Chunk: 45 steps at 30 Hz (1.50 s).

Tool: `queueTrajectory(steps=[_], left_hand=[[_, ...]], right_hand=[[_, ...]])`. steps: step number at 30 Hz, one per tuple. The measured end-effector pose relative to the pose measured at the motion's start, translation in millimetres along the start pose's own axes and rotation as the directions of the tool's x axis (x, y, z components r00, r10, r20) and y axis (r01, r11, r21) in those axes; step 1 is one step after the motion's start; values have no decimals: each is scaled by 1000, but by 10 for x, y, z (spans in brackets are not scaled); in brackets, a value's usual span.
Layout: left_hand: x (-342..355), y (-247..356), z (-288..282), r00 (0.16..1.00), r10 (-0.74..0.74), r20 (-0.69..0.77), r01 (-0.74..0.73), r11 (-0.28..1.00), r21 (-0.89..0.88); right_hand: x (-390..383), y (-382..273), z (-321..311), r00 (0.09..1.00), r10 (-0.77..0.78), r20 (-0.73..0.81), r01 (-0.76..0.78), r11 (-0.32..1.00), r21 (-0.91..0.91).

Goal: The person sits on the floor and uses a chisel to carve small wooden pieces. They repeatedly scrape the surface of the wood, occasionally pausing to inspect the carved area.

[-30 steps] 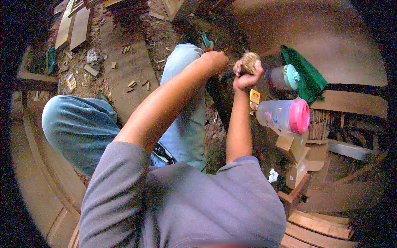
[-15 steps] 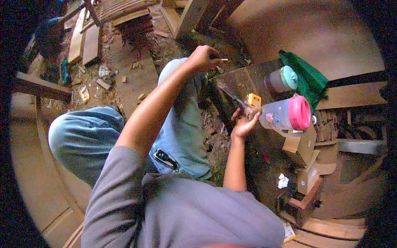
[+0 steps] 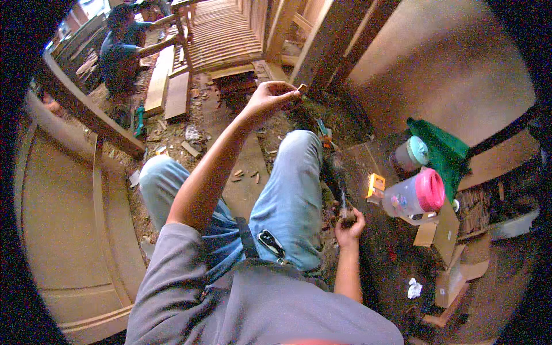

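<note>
My left hand (image 3: 269, 96) is raised beyond my knees, thumb and fingers pinching a small pale sliver (image 3: 302, 88) that looks like wood. Lower down, beside my right thigh, my right hand (image 3: 351, 226) is curled around a tool with a brown handle (image 3: 347, 218). A thin greyish blade or shaft (image 3: 343, 195) rises from that handle; its exact kind is too blurred to make out. Right of this tool stand a small yellow box (image 3: 375, 186) and a clear jug with a pink lid (image 3: 405, 198).
A second jug with a teal lid (image 3: 409, 154) stands by a green cloth (image 3: 445, 155). Cardboard boxes (image 3: 451, 282) and crumpled white paper (image 3: 414, 288) lie at right. Planks (image 3: 160, 83) and wood scraps litter the ground. A co-worker (image 3: 121, 54) crouches at far left beside a slatted wooden frame (image 3: 221, 34).
The view has swung, bringing the co-worker and slatted frame into sight. My right hand with the tool has drawn away from the pink-lidded jug, toward my thigh. My left hand still pinches the sliver.
</note>
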<state>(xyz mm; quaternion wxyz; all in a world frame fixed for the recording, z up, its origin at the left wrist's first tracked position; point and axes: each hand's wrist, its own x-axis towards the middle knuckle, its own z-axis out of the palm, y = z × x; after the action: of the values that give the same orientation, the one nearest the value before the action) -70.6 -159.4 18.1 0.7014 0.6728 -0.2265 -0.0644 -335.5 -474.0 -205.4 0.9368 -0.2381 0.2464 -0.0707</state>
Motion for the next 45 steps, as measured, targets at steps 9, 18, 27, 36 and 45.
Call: queueTrajectory(steps=[9, 18, 27, 36, 45], left_hand=[[-554, 654, -937, 982, 138, -130, -129, 989, 69], [-423, 779, -1488, 924, 212, -318, -158, 969, 189], [66, 223, -1715, 934, 94, -343, -22, 978, 209], [118, -536, -2172, 898, 92, -431, 137, 872, 470], [86, -1085, -2294, 894, -85, -441, 307, 833, 461]], right_hand=[[-76, -99, 480, 984, 108, 141, -68, 964, -258], [-124, -660, 2768, 814, -185, 550, 506, 692, -515], [736, 132, 4104, 736, 308, 602, 536, 278, -797], [1929, 1201, 4519, 496, 450, 742, 656, 366, -661], [2187, 1509, 3923, 650, 507, 566, 484, 297, -823]])
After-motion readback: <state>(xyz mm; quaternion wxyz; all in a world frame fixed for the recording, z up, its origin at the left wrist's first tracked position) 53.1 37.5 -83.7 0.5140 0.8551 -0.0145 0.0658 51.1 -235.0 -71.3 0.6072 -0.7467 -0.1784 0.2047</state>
